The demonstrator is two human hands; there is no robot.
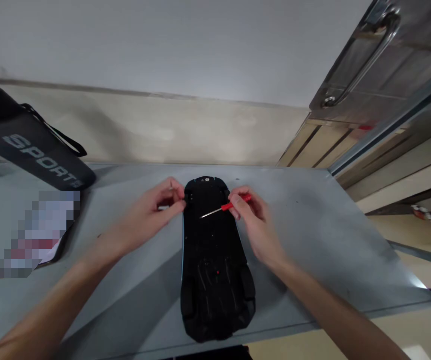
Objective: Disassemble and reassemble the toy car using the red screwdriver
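A black toy car (pixel 215 245) lies upside down on the grey table, its underside and wheels facing up. My right hand (pixel 251 215) is closed around the red handle of a small screwdriver (pixel 227 206). The metal shaft points left and slightly down across the car's underside; I cannot tell whether its tip touches it. At the car's upper left side is my left hand (pixel 162 202), fingers curled, thumb at the edge by the front wheel. Whatever its fingers may hold is too small to make out.
A dark bottle (pixel 31 142) marked "SPORT" leans in at the far left, with a phone (pixel 42 235) with a blurred screen in front of it. The grey table (pixel 313 240) meets a pale wall at the back. A metal door handle (pixel 367 65) is at the upper right.
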